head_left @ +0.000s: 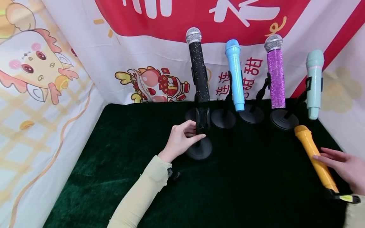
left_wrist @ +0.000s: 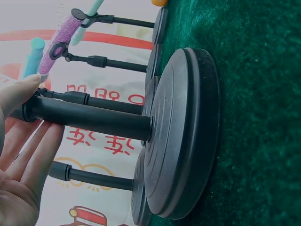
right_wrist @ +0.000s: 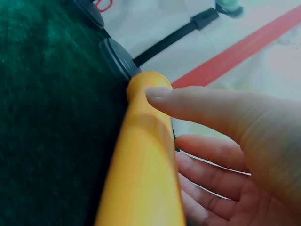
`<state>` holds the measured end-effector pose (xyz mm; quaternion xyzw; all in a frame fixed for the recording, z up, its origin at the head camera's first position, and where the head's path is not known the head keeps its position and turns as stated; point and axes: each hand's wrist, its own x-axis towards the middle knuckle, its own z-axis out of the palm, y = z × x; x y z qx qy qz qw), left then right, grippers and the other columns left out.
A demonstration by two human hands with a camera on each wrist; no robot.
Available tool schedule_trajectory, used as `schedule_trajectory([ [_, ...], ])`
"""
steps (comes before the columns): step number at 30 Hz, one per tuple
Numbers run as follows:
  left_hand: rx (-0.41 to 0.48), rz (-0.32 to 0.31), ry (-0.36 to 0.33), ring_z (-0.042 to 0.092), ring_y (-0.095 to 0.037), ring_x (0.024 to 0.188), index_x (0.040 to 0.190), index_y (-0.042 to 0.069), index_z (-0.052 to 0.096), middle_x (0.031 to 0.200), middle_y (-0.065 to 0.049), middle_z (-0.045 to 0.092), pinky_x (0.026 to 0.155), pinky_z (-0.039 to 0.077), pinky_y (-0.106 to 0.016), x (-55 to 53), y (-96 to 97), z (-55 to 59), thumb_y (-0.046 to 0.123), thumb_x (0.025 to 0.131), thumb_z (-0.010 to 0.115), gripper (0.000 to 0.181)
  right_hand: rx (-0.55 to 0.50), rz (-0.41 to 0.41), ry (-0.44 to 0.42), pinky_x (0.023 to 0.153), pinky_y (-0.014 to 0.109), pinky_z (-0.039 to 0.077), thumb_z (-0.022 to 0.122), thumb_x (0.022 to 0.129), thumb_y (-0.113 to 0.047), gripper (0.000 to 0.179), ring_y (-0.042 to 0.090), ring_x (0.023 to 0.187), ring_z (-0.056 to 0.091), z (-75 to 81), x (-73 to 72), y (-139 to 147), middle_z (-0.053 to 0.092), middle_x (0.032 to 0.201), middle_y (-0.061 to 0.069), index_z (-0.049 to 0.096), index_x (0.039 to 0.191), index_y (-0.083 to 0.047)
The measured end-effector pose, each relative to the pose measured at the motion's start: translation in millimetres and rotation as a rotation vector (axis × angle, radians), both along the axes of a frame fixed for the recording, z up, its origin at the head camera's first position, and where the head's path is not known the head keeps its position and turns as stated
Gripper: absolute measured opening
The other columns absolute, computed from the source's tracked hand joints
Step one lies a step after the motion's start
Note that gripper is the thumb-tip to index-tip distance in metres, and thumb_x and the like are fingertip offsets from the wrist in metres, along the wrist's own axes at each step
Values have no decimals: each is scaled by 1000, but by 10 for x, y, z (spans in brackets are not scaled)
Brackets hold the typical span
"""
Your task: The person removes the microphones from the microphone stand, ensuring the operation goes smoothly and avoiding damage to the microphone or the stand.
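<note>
While left hand [head_left: 180, 138] holds stand [left_wrist: 122, 124], red "甜" [head_left: 253, 66]

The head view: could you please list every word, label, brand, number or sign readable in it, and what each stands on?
"连连": red characters on the white backdrop.
"甜": red character on the same backdrop; the one below it is partly hidden.
White lettering on the red area: cut off, unreadable.
Yellow patch near the right hand: too small to read.
Orange microphone: no text visible.
</note>
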<state>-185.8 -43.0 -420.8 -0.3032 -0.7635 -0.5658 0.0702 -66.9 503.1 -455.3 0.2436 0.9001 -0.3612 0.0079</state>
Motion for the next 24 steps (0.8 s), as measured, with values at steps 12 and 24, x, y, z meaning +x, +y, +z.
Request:
schedule_trajectory([
  [12, 1, -5, -12, 72, -9, 87, 107, 11, 70, 104, -4, 75, 78, 60, -29, 12, 10, 3, 16, 90, 82, 22, 66, 3, -58, 53, 26, 49, 70, 92, -54, 86, 38, 87, 59, -20, -55, -18, 54, 127, 41, 49, 138, 16],
  [24, 0, -2, -7, 72, -9, 87, 107, 8, 69, 104, -6, 75, 78, 60, -29, 0, 14, 7, 12, 89, 82, 22, 74, 20, -41, 52, 23, 48, 71, 93, -53, 86, 34, 84, 59, -48, -7, 3, 55, 128, 40, 49, 138, 16],
])
